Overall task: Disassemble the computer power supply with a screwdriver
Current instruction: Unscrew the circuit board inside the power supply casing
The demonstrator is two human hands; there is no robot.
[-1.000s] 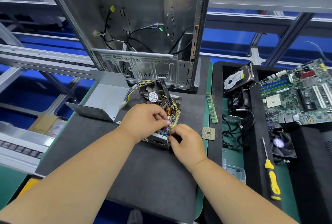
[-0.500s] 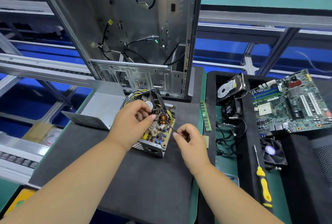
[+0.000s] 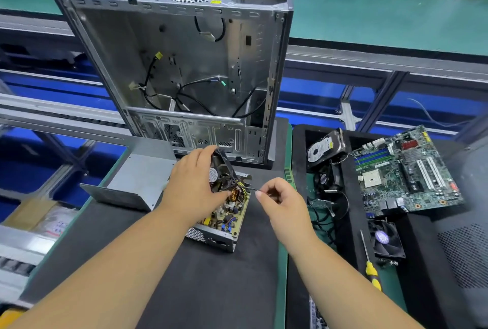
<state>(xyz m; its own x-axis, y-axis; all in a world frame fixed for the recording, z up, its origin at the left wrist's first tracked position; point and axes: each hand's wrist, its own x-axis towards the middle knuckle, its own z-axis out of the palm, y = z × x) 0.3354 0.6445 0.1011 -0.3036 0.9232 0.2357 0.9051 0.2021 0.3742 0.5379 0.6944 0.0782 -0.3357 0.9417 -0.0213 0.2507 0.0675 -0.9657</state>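
1. The computer case (image 3: 169, 46) is bare sheet metal, dull grey, smooth, with punched slots.
2. The power supply cover (image 3: 140, 181) at left is matt grey metal.
3. The mat (image 3: 200, 289) on the tabletop is black, matt, finely rough.
4. The screwdriver (image 3: 372, 273) has a glossy yellow plastic handle and a metal shaft.
5. The motherboard (image 3: 406, 170) at right is green, slightly shiny.

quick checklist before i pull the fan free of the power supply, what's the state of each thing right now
1. Fan gripped: ok, left hand holds it, tilted up above the power supply.
2. Fan lead free: cannot tell, right hand pinches a thin black wire running into the board.
3. Cover off: ok, it lies left of the supply.
4. Screwdriver at hand: not ok, it lies in the tray to the right.
5. Supply steady: cannot tell, neither hand braces its housing.
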